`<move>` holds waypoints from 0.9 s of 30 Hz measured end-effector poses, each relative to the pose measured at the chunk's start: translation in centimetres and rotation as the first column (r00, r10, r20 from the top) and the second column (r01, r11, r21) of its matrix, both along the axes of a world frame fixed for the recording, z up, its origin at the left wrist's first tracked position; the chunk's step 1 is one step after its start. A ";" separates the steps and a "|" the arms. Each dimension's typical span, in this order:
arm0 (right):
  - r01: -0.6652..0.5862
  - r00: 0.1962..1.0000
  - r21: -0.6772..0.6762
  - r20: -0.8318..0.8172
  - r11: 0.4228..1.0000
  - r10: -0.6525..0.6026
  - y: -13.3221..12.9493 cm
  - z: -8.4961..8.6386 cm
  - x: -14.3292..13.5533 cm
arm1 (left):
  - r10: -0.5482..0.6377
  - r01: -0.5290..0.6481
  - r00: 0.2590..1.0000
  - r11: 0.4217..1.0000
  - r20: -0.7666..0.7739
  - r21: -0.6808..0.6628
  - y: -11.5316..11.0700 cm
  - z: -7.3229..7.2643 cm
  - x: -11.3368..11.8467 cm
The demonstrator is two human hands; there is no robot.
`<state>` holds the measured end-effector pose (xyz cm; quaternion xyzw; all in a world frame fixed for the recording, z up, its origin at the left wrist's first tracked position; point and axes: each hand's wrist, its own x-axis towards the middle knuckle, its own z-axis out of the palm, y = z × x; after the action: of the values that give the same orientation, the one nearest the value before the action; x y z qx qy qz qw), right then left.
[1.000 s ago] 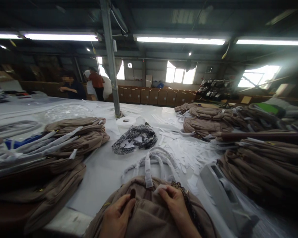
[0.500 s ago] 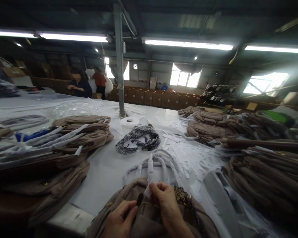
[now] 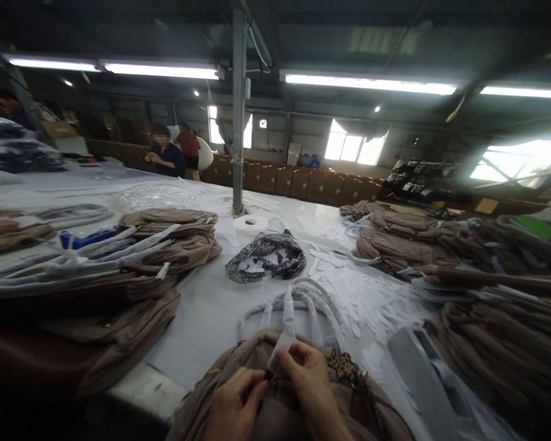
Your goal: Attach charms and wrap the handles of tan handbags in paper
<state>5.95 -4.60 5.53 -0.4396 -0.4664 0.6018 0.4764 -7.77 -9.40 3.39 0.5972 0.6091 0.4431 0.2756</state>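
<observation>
A brown fabric bag lies at the bottom centre, its wrapped white handles arching away over the table. My right hand pinches a white strip near the bag's top. Just to the left, my left hand pinches a small dark tab, close beside the strip's lower end. A spotted flower-shaped charm hangs on the bag right of my right hand.
Stacked brown bags stand left and right. A grey tape dispenser is at the right, near scattered white strips. Beyond are a black-and-white cloth loop, a white roll, a post and people.
The view has swung a little left. The white strip now slants down to the dark tab, and my hands have come closer together.
</observation>
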 end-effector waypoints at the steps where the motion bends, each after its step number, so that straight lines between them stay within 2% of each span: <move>1: -0.036 0.999 0.030 0.027 0.999 0.035 -0.1 -0.1 0.0 | -0.007 0.007 1.000 1.000 0.010 -0.013 0.0 0.0 0.0; 4: -0.124 0.982 0.132 0.160 0.983 0.102 -0.3 -0.1 0.2 | -0.022 0.027 0.997 0.997 0.071 -0.067 0.0 -0.1 0.0; 8: -0.163 0.926 0.218 0.371 0.962 0.073 -0.5 -0.2 0.1 | 0.001 0.023 0.970 0.995 0.241 -0.094 -0.2 -0.8 -0.1; 12: -0.224 0.887 0.273 0.455 0.935 0.080 -0.8 0.0 -0.3 | 0.005 0.050 0.921 0.990 0.390 -0.132 -0.3 -1.3 -0.2; 17: -0.289 0.845 0.291 0.525 0.912 0.101 -1.3 0.0 -0.3 | -0.041 0.121 0.926 0.974 0.376 -0.193 0.0 -1.3 -0.8; 23: -0.241 0.857 0.270 0.509 0.932 0.074 -0.7 0.0 0.9 | -0.071 0.169 0.914 0.962 0.400 -0.213 0.3 -1.5 -1.2; 27: -0.283 0.842 0.214 0.523 0.935 0.135 0.0 0.8 0.7 | -0.084 0.139 0.958 0.972 0.276 -0.187 0.1 -0.9 -1.0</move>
<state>6.68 -4.62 6.37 -0.4537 -0.7003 0.4431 0.3279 -8.81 -9.25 2.51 0.5343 0.5741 0.4379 0.4395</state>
